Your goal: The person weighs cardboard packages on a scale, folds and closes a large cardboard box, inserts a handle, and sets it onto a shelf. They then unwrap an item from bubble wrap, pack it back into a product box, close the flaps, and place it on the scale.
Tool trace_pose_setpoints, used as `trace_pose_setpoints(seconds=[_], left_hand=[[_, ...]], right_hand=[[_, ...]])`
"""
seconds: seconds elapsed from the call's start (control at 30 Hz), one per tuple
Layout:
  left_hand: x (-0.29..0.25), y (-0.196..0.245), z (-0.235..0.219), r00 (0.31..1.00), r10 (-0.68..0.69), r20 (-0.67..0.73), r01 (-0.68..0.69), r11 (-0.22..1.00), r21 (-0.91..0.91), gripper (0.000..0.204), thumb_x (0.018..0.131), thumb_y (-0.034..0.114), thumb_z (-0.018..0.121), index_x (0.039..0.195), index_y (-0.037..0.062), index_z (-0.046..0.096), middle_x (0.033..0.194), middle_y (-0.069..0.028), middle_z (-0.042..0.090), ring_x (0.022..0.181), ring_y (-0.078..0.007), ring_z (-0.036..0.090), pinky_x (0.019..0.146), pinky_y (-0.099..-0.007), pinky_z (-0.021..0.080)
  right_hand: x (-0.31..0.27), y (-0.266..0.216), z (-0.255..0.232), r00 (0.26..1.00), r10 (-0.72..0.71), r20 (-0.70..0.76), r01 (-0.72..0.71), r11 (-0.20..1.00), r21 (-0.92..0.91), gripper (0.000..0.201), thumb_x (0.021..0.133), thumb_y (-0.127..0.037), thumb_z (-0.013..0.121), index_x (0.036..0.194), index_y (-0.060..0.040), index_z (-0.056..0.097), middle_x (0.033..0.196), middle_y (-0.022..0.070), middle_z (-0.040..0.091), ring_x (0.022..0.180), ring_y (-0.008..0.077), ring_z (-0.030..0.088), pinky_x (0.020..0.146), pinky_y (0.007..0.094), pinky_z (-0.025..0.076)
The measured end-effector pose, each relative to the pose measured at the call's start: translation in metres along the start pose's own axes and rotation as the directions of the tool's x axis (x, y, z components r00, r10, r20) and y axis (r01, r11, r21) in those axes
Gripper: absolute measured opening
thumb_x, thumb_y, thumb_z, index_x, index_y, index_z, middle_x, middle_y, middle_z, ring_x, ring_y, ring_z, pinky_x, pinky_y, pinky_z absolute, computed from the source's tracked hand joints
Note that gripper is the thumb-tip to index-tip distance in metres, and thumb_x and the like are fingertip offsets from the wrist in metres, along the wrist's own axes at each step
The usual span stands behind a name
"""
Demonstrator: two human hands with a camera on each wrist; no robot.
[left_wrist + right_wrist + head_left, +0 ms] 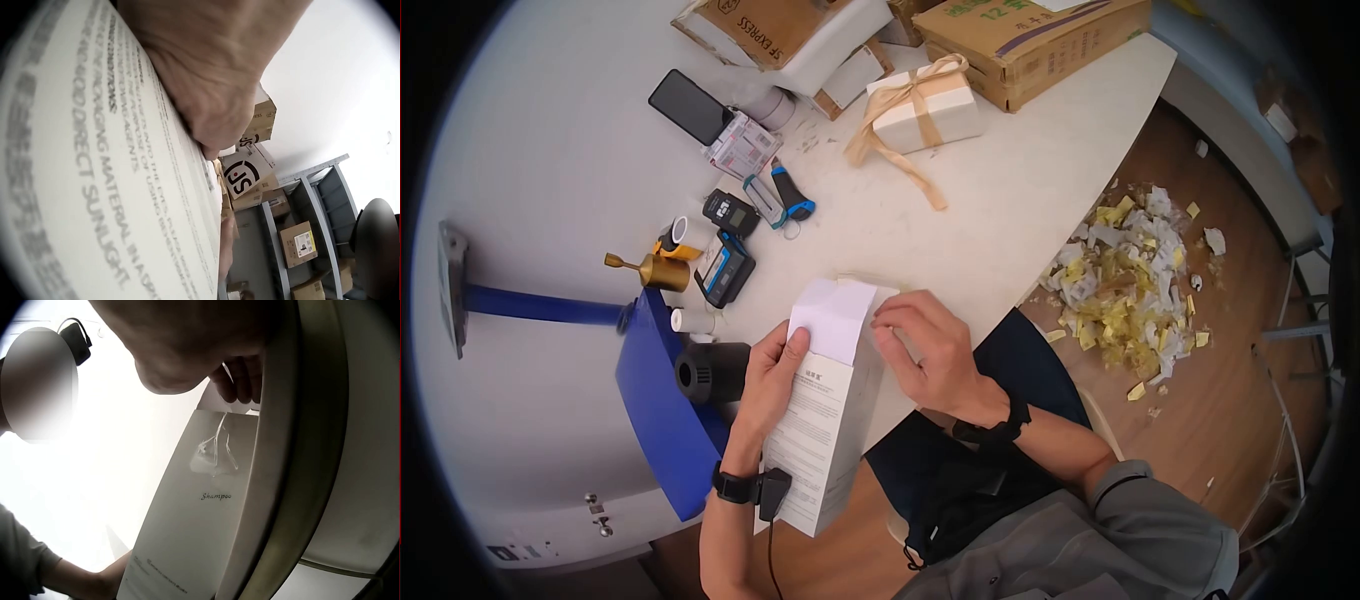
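My left hand (pixel 770 385) grips a tall white shampoo box (pixel 808 450) by its side, thumb across the front near the upper end. Small printed text covers the face turned to the head camera, and the word "Shampoo" shows on another face (pixel 203 487) in the right wrist view. A pale flap (pixel 832 315) stands up from the box's top end. My right hand (pixel 932 350) is right beside that end, its fingers loosely bent and fingertips close to the flap. The inside of the box is hidden.
On the white table (pixel 820 240) lie a utility knife (pixel 790 192), a black-and-blue device (pixel 725 268) and a phone (pixel 690 107) on a stand. Behind are a ribbon-tied white box (pixel 925 115) and cardboard boxes (pixel 1030 55). Paper scraps (pixel 1125 285) cover the floor at right.
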State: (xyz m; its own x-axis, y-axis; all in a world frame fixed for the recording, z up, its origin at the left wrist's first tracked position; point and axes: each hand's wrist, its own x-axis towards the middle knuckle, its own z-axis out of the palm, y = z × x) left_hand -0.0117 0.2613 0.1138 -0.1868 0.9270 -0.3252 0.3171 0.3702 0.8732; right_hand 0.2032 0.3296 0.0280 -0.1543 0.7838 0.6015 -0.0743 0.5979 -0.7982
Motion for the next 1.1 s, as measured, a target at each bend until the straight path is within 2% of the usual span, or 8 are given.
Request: trace_pose_setpoints(seconds=[0.17,0.33,0.43,0.63,0.7,0.83,1.03,1.1], left_hand=[[-0.002,0.0,0.002,0.999,0.011,-0.049,-0.009,0.999,0.042,0.036,0.111,0.033,0.058,0.12,0.0009,0.07,0.105,-0.0019,0.07,0.091,-0.0051,0.059,0.079,-0.022,0.047],[-0.001,0.016,0.018,0.966,0.2,-0.167,-0.197,0.98,0.036,0.032,0.113,0.028,0.051,0.12,0.0036,0.07,0.119,-0.005,0.065,0.101,-0.0072,0.054,0.087,-0.0244,0.045],[0.003,0.008,0.005,0.96,0.276,0.041,-0.276,0.917,0.288,0.036,0.114,0.031,0.047,0.121,0.0029,0.069,0.111,-0.0058,0.068,0.096,-0.0091,0.056,0.088,-0.0253,0.045],[0.004,-0.002,-0.004,0.992,0.118,0.051,-0.129,0.935,0.33,0.035,0.114,0.031,0.048,0.125,0.0012,0.063,0.1,-0.0065,0.072,0.092,-0.0099,0.06,0.085,-0.0256,0.048],[0.003,-0.007,-0.001,0.996,0.082,-0.042,-0.077,0.992,0.098,0.036,0.11,0.028,0.055,0.137,0.0036,0.051,0.108,-0.0151,0.071,0.085,-0.0136,0.064,0.075,-0.0278,0.051],[0.0,-0.003,0.008,0.971,0.189,-0.147,-0.169,0.976,0.136,0.056,0.108,0.028,0.06,0.154,0.0087,0.033,0.114,-0.0177,0.07,0.084,-0.0129,0.065,0.075,-0.0273,0.052],[0.012,-0.011,-0.003,0.967,0.222,-0.125,-0.195,0.96,0.2,0.049,0.103,0.022,0.064,0.149,0.0073,0.055,0.116,-0.0145,0.072,0.087,-0.011,0.068,0.077,-0.0261,0.052],[0.016,-0.01,-0.004,0.98,0.124,-0.154,-0.118,0.992,0.048,0.032,0.1,0.018,0.064,0.127,0.002,0.072,0.102,-0.0106,0.076,0.084,-0.0092,0.068,0.074,-0.0249,0.052]], right_hand=[[0.032,0.004,-0.017,0.994,0.036,-0.101,-0.071,0.924,-0.377,0.035,0.089,-0.012,0.076,0.12,0.0009,0.067,0.103,0.0124,0.07,0.101,0.0322,0.06,0.085,0.0406,0.048],[0.032,0.027,-0.005,0.97,0.115,0.213,0.006,0.868,-0.496,0.019,0.089,-0.013,0.075,0.104,-0.0019,0.071,0.097,0.0112,0.068,0.093,0.0283,0.059,0.078,0.0397,0.044],[0.031,0.031,-0.003,0.973,0.101,0.21,0.023,0.853,-0.521,0.008,0.092,-0.011,0.072,0.095,-0.004,0.07,0.09,0.0094,0.067,0.091,0.0273,0.06,0.078,0.0397,0.044],[0.031,0.008,0.0,0.976,0.16,0.15,-0.101,0.935,-0.339,0.008,0.096,-0.01,0.069,0.098,-0.0025,0.07,0.08,0.0135,0.072,0.072,0.0335,0.068,0.068,0.0426,0.052],[0.031,-0.005,0.002,0.972,0.168,0.166,-0.114,0.949,-0.293,0.009,0.097,-0.01,0.068,0.098,-0.0016,0.07,0.082,0.0146,0.074,0.071,0.0335,0.071,0.066,0.0407,0.054],[0.024,-0.016,0.01,0.976,0.14,0.164,-0.106,0.974,-0.2,0.009,0.098,-0.009,0.07,0.102,-0.001,0.07,0.084,0.0156,0.077,0.073,0.0297,0.077,0.063,0.0331,0.061],[0.015,-0.029,0.015,0.984,0.099,0.151,-0.065,0.975,-0.212,0.011,0.094,-0.009,0.075,0.102,-0.0011,0.071,0.083,0.0144,0.077,0.074,0.0264,0.078,0.065,0.032,0.062],[0.012,-0.032,0.015,0.983,0.091,0.161,-0.053,0.973,-0.226,0.012,0.094,-0.009,0.075,0.102,-0.001,0.071,0.083,0.0146,0.077,0.074,0.0263,0.078,0.064,0.0318,0.062]])
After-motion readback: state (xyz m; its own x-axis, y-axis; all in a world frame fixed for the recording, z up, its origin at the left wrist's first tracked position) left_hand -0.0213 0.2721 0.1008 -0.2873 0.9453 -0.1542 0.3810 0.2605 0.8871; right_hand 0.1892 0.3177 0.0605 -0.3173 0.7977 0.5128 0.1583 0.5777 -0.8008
